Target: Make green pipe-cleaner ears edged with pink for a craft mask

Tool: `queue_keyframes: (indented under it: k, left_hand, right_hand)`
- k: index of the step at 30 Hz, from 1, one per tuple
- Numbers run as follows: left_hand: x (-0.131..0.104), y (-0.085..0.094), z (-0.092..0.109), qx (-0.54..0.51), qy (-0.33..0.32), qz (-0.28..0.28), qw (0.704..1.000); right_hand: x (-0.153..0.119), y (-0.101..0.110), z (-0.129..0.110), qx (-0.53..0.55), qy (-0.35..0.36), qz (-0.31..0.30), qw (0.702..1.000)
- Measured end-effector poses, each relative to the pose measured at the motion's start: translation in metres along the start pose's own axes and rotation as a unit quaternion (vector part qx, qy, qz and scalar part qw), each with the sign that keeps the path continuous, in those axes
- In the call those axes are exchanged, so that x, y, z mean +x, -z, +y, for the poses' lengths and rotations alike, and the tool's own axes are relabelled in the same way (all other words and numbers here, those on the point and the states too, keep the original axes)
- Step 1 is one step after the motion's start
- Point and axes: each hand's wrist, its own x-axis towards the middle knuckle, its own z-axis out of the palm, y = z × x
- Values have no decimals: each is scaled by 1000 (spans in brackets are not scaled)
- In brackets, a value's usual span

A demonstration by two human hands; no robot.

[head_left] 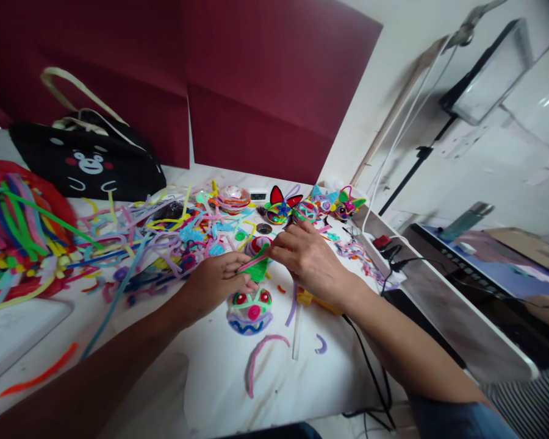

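A flat green piece [258,272], edged with a pink pipe cleaner [251,264], is pinched between the thumb and fingers of my left hand [219,279]. Bent over its upper right end, my right hand [304,255] has its fingers closed at the green and pink edge. Just below both hands lies a round face ornament [249,316] with red eyes, a pink nose and a blue zigzag mouth. A yellow glue gun [322,303] rests partly hidden under my right forearm, a clear glue stick [297,334] beside it.
Loose pipe cleaners [165,235] are heaped at the left, near a red bag [66,207] and a black bag [91,158]. Several finished ornaments [306,210] stand at the back. Cut pink [252,366] and purple [321,344] pieces lie in front. A black cable [370,353] hangs at right.
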Motion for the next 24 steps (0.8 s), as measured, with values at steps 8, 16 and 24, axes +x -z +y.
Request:
queue_keyframes:
  k: [8,16,24]
  left_hand:
    - [-3,-1,6,0,8,-11,1000]
    - [0,-2,7,-32,22,18,999]
    - [0,0,4,-21,21,10,1000]
  right_hand:
    - [1,-5,-1,-32,18,0,999]
    - [-1,-16,12,-46,-33,72,996]
    - [-1,-22,28,-28,-83,107,990]
